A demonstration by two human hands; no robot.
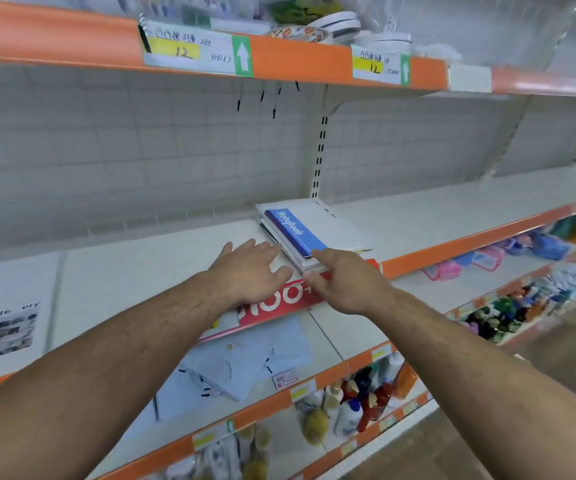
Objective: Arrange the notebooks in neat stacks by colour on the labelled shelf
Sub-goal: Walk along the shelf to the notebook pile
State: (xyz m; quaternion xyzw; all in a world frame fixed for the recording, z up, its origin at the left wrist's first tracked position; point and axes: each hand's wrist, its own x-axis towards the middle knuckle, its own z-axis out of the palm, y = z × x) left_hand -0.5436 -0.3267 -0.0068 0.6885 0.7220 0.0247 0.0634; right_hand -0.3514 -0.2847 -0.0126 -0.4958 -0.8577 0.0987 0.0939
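Notebooks (328,233) are sitting in a skewed pile around 12 o'clock on the middle shelf (141,271). A blue notebook (295,232) is on top, with white ones under it. A red cover (279,299) marked 100+ pokes out at the bottom toward the shelf's front lip. The left hand (248,271) is spread flat with its fingertips right at the pile's left edge. The right hand (345,282) is spread too, index finger at the blue one's near corner. Neither is gripping anything, and I can't tell if they're actually pressing. The risk I see is that the pile is mixed colours and fanned out, so a one-sided shove could skate the blue one off. It could also tip the red cover over the lip onto the pale blue notebook (245,358) at 6 o'clock. Another white notebook (13,317) lies well apart at 9 o'clock.
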